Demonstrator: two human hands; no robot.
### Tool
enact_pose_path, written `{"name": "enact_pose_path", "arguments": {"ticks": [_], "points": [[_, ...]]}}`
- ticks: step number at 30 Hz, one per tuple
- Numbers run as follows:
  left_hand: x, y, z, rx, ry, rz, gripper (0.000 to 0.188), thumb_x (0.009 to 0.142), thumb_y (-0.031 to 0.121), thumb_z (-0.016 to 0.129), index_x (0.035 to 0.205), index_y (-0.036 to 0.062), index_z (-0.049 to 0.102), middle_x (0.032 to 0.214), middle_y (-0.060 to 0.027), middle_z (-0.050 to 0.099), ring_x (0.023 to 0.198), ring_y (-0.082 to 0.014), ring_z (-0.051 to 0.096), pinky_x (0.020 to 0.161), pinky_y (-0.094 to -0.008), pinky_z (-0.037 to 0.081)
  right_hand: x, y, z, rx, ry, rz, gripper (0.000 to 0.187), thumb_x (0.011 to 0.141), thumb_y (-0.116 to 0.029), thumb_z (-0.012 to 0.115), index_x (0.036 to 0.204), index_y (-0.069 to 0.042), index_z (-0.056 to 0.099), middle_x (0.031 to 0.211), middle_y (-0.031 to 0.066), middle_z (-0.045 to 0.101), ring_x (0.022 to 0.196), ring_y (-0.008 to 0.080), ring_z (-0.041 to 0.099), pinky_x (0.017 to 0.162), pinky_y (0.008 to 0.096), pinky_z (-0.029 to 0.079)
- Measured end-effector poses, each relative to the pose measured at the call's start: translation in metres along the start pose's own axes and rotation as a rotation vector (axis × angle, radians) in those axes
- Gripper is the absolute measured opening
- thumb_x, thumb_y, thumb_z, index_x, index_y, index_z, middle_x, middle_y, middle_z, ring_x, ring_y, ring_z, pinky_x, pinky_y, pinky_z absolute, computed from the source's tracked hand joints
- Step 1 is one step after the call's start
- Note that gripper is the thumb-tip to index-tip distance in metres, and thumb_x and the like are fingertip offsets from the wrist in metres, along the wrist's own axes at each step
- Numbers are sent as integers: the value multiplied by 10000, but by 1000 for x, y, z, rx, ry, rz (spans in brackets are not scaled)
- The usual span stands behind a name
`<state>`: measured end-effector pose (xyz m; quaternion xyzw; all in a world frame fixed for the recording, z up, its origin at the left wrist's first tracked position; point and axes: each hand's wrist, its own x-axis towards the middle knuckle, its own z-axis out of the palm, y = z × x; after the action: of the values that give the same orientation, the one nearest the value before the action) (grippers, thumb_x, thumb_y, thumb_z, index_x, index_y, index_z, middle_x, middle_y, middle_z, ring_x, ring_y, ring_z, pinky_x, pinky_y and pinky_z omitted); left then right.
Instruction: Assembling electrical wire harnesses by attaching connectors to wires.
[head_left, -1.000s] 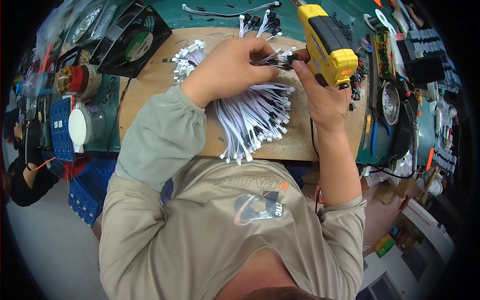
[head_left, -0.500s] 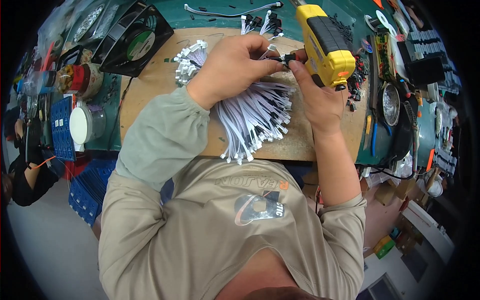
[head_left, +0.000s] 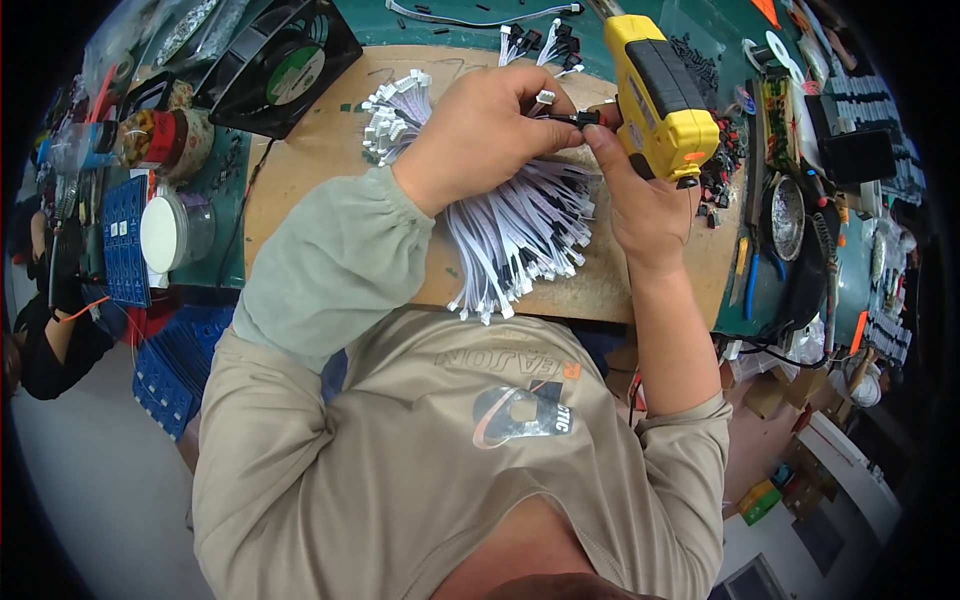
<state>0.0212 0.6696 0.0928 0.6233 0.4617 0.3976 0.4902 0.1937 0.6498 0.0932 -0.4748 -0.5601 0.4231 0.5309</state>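
Over the board, my left hand [head_left: 480, 135] is closed, pinching the dark end of a short cable. The cable's white plug [head_left: 545, 98] sticks up beside its fingers. My right hand [head_left: 645, 205] pinches a small black connector [head_left: 583, 118] at that same end, so the fingertips of both hands nearly meet. A yellow-and-black tool [head_left: 665, 95] with a metal tip covers part of my right fingers; whether the hand touches it, I cannot tell. Below my hands fans a bundle of white cables [head_left: 520, 235], and its white plugs [head_left: 395, 115] lie left of my left wrist.
A brown board [head_left: 290, 220] covers the green bench. Left stand a black fan [head_left: 285, 70], jars [head_left: 165, 140], a white-lidded tub [head_left: 165, 240] and blue circuit boards [head_left: 125, 240]. Right lie loose black-and-red connectors [head_left: 720, 165], pliers [head_left: 752, 285] and a metal dish [head_left: 785, 210]. Another person's dark sleeve [head_left: 70, 360] shows far left.
The view has shifted slightly, moving the bench a little within it. Both hands keep their pinch on the cable end and black connector, with only small finger movement.
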Motion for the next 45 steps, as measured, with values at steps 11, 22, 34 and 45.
{"name": "enact_pose_path", "arguments": {"ticks": [11, 22, 34, 45], "points": [[3, 2, -9, 52, -86, -32, 197, 824, 127, 688, 990, 25, 662, 849, -50, 646, 746, -100, 587, 669, -239, 470, 0, -5, -5, -6, 40, 14, 306, 794, 3, 704, 1075, 3, 583, 954, 43, 650, 849, 99, 606, 762, 230, 490], [4, -2, -9, 157, -56, 68, 208, 795, 117, 715, 973, 23, 666, 890, -45, 644, 786, -117, 592, 696, -253, 474, -1, -4, -5, -50, 29, 10, 288, 789, -6, 713, 1053, 0, 596, 949, 40, 657, 850, 96, 611, 772, 231, 491], [3, -3, -5, -62, -94, -18, 144, 783, 23, 700, 893, -38, 631, 865, -30, 626, 815, -97, 625, 716, -212, 504, -3, -1, -8, -132, -45, -32, 305, 788, -50, 721, 1062, -13, 594, 934, 21, 660, 819, 70, 600, 750, 218, 472], [5, -15, 1, 91, 88, 177, 482, 806, 13, 629, 1272, -2, 510, 1179, -119, 583, 1039, -162, 587, 810, -252, 492, -17, -13, -63, -48, 242, -55, 336, 834, -67, 682, 1140, 11, 567, 974, 73, 661, 833, 116, 609, 734, 251, 496]]}}
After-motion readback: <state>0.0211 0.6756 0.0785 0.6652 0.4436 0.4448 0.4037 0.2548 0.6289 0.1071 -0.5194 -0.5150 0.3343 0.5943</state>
